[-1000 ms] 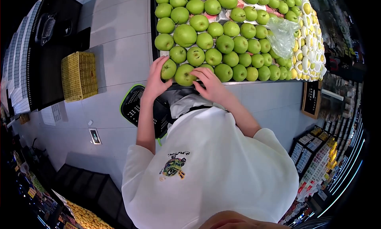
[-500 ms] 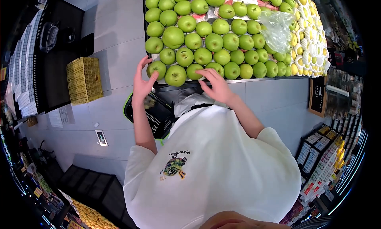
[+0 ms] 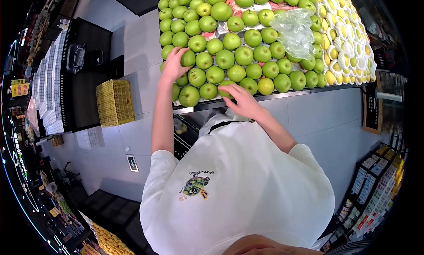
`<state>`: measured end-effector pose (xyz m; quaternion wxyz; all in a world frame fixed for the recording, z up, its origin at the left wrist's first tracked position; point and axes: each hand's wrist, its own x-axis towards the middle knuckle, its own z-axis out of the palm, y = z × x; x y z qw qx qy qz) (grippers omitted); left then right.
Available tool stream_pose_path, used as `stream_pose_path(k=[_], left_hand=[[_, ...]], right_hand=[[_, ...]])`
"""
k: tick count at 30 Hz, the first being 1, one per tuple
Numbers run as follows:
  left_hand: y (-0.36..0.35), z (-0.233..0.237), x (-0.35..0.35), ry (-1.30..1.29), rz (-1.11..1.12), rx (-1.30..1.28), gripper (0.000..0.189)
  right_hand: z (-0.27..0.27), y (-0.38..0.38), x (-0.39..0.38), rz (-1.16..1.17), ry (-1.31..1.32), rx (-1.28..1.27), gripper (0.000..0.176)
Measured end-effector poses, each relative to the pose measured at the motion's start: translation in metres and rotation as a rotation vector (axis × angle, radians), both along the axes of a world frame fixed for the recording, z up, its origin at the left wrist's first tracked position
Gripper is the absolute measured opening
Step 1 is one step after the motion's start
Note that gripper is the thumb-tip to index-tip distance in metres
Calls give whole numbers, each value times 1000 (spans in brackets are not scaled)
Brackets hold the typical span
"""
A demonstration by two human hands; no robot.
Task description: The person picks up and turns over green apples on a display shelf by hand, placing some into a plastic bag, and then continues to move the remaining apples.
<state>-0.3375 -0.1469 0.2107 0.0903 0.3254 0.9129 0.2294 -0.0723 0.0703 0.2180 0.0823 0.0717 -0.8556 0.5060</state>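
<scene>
Rows of green apples (image 3: 244, 55) cover the near part of a display stand. My left hand (image 3: 173, 66) reaches over the stand's left side, its fingers curled round a green apple (image 3: 188, 58) that still sits among the others. At the front edge, the fingers of my right hand (image 3: 242, 100) bend over another green apple (image 3: 225, 89), partly covering it. Several apples lie between the two hands. A crumpled clear plastic bag (image 3: 292, 33) rests on the apples to the right.
Yellow fruit in white foam nets (image 3: 349, 43) fills the stand's right end. Below its front edge, a black shopping basket (image 3: 182, 140) is partly hidden by my body. A yellow woven basket (image 3: 115, 103) stands on the floor to the left, beside a dark shelf (image 3: 90, 91).
My left hand has moved from the front-left corner apple farther onto the stand, to an apple deeper in. My right hand stays near the front edge, its fingers now over an apple.
</scene>
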Motion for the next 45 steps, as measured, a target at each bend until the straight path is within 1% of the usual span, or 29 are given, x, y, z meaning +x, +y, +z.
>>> stream_pose_path(k=[1,3,5,6,7,9,11,13,18,21,25,27,30,33,37,39,40,41,42,43,44,45], left_hand=[[5,0,-1,-12,14,-67,83],[9,-5,-6,3,11,-84,84],[2,-18,-23,-35,-46,13,83],[1,-12,-23,-90,-43,70,80],[1,-8,-24,-88,-49,66,80],[2,-1,-25,-206,-38,72,79],[2,1,-27,-225,-45,52,79],[1,-2,-31,-242,-50,36,79],[-3,-7,-36,-332,-28,114,79],[-5,-12,-32,-263,25,170,81],[-10,-18,-38,-323,55,172,84],[-13,-20,-42,-419,36,229,84],[-14,-19,-43,-466,8,233,82],[-14,-11,-41,-433,-38,175,80],[-19,-18,-44,-416,-61,182,79],[-22,-20,-45,-421,26,254,74],[-26,-21,-48,-422,29,255,74],[-33,-20,-55,-354,79,347,66],[-42,-20,-61,-283,129,438,60],[-51,-21,-64,-281,132,440,60],[-61,-23,-66,-266,256,458,56],[-71,-25,-66,-249,382,475,54]], right_hand=[[0,2,2,-5,-3,-15,43],[2,7,5,-18,-22,-35,43],[2,14,7,-32,-45,-52,42],[-1,16,8,-36,-35,-42,41],[-3,18,8,-38,-24,-31,40],[-7,20,8,-43,-21,-42,39],[-9,21,8,-43,-23,-52,39],[-9,21,7,-43,-35,-47,38],[-9,18,3,-44,-43,-51,36],[-8,18,2,-52,-58,-57,35],[-13,17,0,-59,-51,-51,34],[-15,16,-2,-58,-36,-35,34],[-16,16,-4,-63,-29,-28,34],[-13,15,-8,-53,-39,-32,34],[-5,16,-34,-27,-10,-7,33],[2,18,-60,-39,2,6,33],[3,19,-74,-56,13,16,33],[0,20,-91,-52,12,16,33],[-5,22,-109,-73,77,62,34],[-10,24,-127,-92,144,108,35],[-14,26,-143,-87,146,109,35],[-17,27,-158,-79,151,184,37]])
